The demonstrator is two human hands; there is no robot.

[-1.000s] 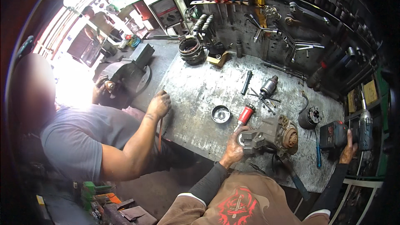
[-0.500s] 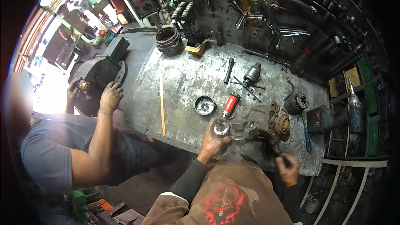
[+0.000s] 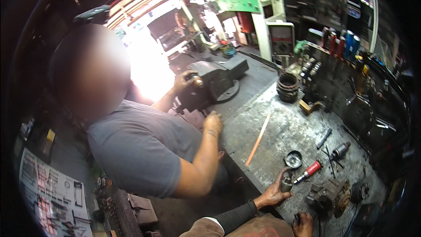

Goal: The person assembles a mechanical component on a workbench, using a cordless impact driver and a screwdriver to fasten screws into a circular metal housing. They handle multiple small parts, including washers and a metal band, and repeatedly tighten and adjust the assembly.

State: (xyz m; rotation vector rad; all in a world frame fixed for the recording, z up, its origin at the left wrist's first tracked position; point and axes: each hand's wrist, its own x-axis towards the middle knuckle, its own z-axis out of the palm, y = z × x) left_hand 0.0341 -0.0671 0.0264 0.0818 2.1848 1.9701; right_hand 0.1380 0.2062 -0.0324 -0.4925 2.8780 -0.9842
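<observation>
My left hand (image 3: 272, 194) is wrapped round a dark cylindrical metal part (image 3: 286, 185) with a narrower upper end, held over the front edge of the bench. Close by my body, my right hand (image 3: 303, 224) has curled fingers; what they hold, if anything, is hidden. Just beyond the left hand lie a round metal cap (image 3: 293, 159), hollow side up, and a red-handled driver (image 3: 309, 171). A greasy metal housing (image 3: 330, 195) with a round rusty flange rests to the right, apart from both hands.
At left a co-worker (image 3: 144, 145) holds a small brass-coloured part (image 3: 198, 81) beside a large bench vise (image 3: 215, 79). On the metal bench (image 3: 245, 127) lie a thin strip (image 3: 258, 140), a ribbed ring (image 3: 287, 87), a dark bar (image 3: 324, 138), an armature (image 3: 340, 150) and several bolts.
My view has swung left and up, bringing the co-worker nearer the middle. The cylindrical part is still in my left hand, now seen more from its side.
</observation>
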